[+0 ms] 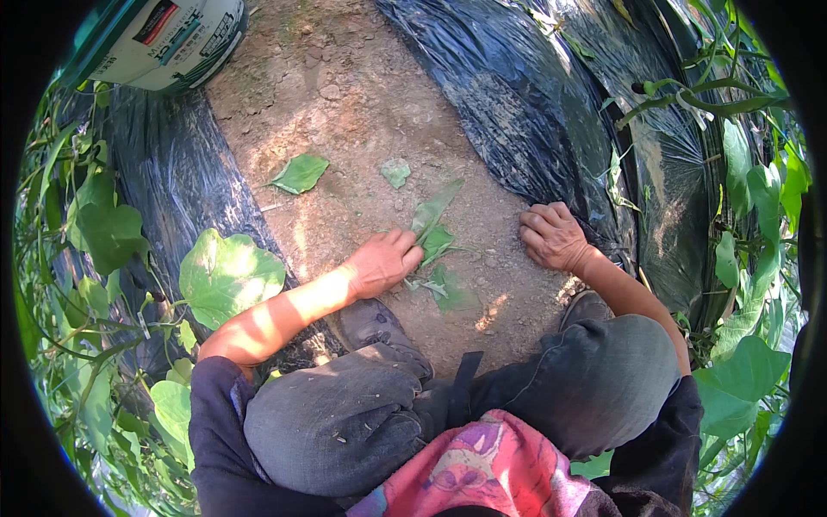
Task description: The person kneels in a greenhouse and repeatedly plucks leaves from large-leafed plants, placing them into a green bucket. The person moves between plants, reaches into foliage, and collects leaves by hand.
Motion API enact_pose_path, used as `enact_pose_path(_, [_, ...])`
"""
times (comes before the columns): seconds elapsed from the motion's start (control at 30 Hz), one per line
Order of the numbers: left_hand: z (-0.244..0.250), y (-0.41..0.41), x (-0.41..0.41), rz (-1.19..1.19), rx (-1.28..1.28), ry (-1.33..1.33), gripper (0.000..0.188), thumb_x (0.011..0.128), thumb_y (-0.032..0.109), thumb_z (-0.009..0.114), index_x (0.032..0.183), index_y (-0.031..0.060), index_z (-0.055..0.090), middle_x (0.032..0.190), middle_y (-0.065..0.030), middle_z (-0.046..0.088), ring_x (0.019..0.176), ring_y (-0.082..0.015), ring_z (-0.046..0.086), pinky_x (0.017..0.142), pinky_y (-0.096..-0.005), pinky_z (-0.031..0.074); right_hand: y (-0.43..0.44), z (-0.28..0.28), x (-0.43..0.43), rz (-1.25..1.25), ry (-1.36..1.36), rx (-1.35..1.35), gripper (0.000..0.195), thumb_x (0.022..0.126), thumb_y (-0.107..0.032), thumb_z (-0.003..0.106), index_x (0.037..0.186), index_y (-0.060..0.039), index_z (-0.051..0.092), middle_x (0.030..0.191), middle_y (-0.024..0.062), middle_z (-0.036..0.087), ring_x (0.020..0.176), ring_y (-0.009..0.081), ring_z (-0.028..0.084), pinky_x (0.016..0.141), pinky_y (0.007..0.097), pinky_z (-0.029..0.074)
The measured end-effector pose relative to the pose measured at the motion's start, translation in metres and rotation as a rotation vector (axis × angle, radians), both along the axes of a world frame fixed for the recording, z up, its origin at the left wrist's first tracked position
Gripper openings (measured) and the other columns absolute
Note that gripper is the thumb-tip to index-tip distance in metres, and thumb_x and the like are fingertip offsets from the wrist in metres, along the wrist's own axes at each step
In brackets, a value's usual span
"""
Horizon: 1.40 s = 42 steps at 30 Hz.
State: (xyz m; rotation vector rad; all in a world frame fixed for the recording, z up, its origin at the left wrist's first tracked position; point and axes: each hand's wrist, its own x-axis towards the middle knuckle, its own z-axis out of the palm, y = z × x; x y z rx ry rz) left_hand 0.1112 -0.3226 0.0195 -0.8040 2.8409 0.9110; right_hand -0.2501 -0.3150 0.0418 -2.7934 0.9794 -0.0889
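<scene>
My left hand [384,263] reaches over bare soil, its fingers closed around some green leaves. A long leaf [434,208] and a smaller leaf [437,242] stick out past the fingertips. Just below, a blurred leaf [452,289] hangs or lies near the soil. My right hand [554,236] is curled at the edge of the black plastic mulch film [517,123]. Its fingertips are turned down, and whether they grip the film or anything else is hidden.
Two loose leaves, one bright [301,173] and one dull [396,172], lie on the soil path [336,123]. A white bucket [174,45] bearing writing stands at upper left. Broad-leaved plants [232,278] line the left film strip [174,168]; more plants [743,388] grow at right.
</scene>
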Motion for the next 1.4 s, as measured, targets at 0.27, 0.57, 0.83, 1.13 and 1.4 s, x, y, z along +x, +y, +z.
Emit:
enact_pose_path(0.27, [0.007,-0.064,0.083,0.891,-0.034,0.064,0.069,0.083,-0.003,0.052,0.145,0.0025,0.022,0.125,-0.0308,0.051,0.112,-0.0452,0.055,0.097,-0.0453,0.047,0.001,-0.003,-0.002,-0.003,-0.006,-0.009,0.024,0.070,-0.023,0.067,0.090,-0.0111,0.060,0.108,0.0032,0.059,0.107,0.0218,0.053,0.087,0.0369,0.041])
enact_pose_path(0.57, [0.031,-0.043,0.050,0.723,0.228,-0.126,0.025,0.082,0.005,0.058,0.104,0.0037,0.045,0.077,-0.0188,0.062,0.064,-0.0349,0.064,0.062,-0.0438,0.055,0.004,-0.002,-0.001,-0.008,0.003,-0.016,0.025,0.068,-0.023,0.067,0.089,-0.0116,0.059,0.108,0.0031,0.059,0.106,0.0217,0.053,0.086,0.0367,0.040])
enact_pose_path(0.83, [-0.006,0.011,-0.003,-0.003,0.052,-0.050,0.039,0.077,0.004,0.058,0.113,0.0005,0.046,0.085,-0.0151,0.057,0.079,-0.0317,0.064,0.064,-0.0402,0.053,0.002,-0.004,0.001,0.001,-0.012,-0.027,0.025,0.069,-0.023,0.067,0.090,-0.0112,0.058,0.109,0.0033,0.058,0.107,0.0220,0.052,0.087,0.0371,0.040])
enact_pose_path(1.13, [0.000,-0.118,0.058,0.751,-0.054,-0.074,0.026,0.085,0.006,0.057,0.107,0.0055,0.043,0.074,-0.0215,0.062,0.063,-0.0330,0.063,0.058,-0.0449,0.054,0.002,-0.004,-0.001,-0.009,0.006,-0.020,0.027,0.068,-0.023,0.068,0.090,-0.0114,0.058,0.110,0.0031,0.058,0.108,0.0219,0.053,0.087,0.0371,0.040])
enact_pose_path(1.4, [0.015,-0.072,0.035,0.305,0.023,0.079,0.028,0.084,0.015,0.062,0.105,0.0091,0.044,0.076,-0.0090,0.062,0.061,-0.0231,0.064,0.047,-0.0343,0.055,0.004,-0.004,-0.003,-0.009,0.025,0.006,0.027,0.068,-0.023,0.068,0.091,-0.0117,0.059,0.111,0.0030,0.059,0.109,0.0220,0.052,0.088,0.0373,0.040])
